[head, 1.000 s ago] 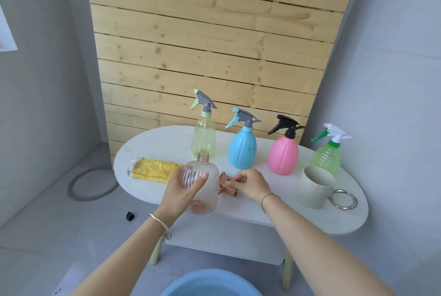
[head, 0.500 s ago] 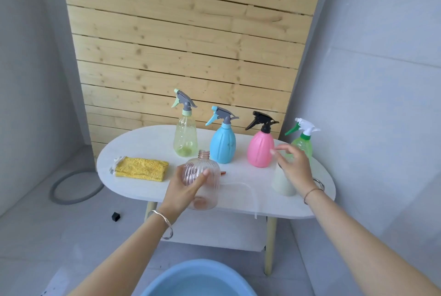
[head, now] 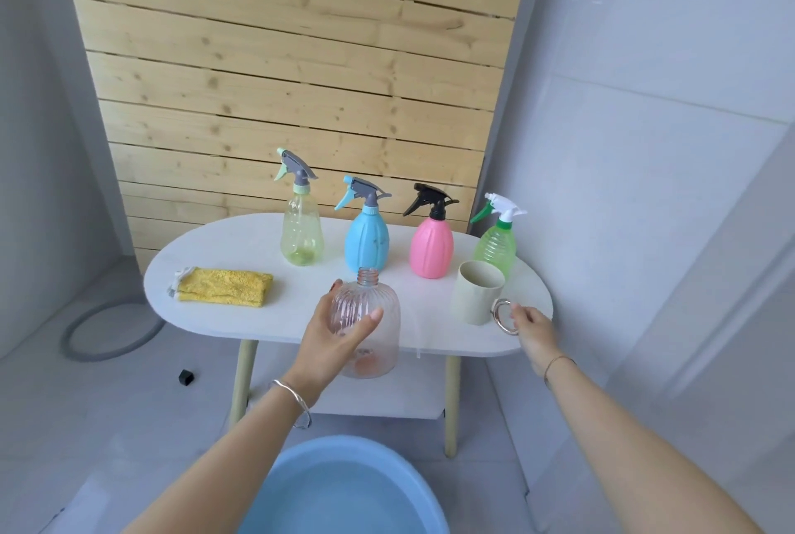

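Note:
My left hand [head: 333, 335] grips a clear pinkish ribbed bottle [head: 370, 327] with no cap, held upright at the front edge of the white oval table [head: 241, 241]. A cream mug [head: 476, 296] stands on the table's right end. My right hand [head: 532, 329] is at the mug's metal ring handle [head: 502, 317], its fingertips pinching the ring. A thin clear tube [head: 416, 344] lies over the table's front edge, to the right of the bottle.
Behind stand several spray bottles: yellow-green [head: 301, 232], blue [head: 367, 238], pink [head: 431, 247] and green [head: 495, 247]. A yellow cloth [head: 223, 286] lies at the left. A blue basin [head: 344, 490] with water sits on the floor below me. A wall is close on the right.
My right hand let go of the orange spray head, reached to the mug's rim, then dropped to its ring handle. The left hand kept its grip on the bottle and drew it nearer.

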### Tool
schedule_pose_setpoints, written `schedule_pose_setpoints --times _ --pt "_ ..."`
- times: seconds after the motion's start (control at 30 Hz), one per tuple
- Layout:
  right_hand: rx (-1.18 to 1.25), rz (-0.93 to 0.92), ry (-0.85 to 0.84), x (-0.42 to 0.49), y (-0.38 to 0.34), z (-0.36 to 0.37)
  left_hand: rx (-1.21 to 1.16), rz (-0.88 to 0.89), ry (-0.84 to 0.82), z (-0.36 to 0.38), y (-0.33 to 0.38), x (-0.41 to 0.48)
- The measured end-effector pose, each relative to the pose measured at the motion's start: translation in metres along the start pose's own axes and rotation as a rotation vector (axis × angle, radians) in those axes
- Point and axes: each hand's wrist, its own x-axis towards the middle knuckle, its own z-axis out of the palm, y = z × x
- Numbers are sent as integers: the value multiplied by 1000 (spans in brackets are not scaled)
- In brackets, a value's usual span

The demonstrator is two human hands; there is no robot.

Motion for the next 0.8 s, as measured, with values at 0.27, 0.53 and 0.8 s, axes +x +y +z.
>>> schedule_pose_setpoints --times 0.27,0.53,0.8 --pt "158 -86 10 -72 -20 -25 -65 -55 5 -15 -2 -62" --pt "317 -131 -147 -153 -36 -40 -37 -59 1 -34 -33 -116" --pt "-64 -43 -393 -215 58 43 -3 -159 2 -61 -101 -153"
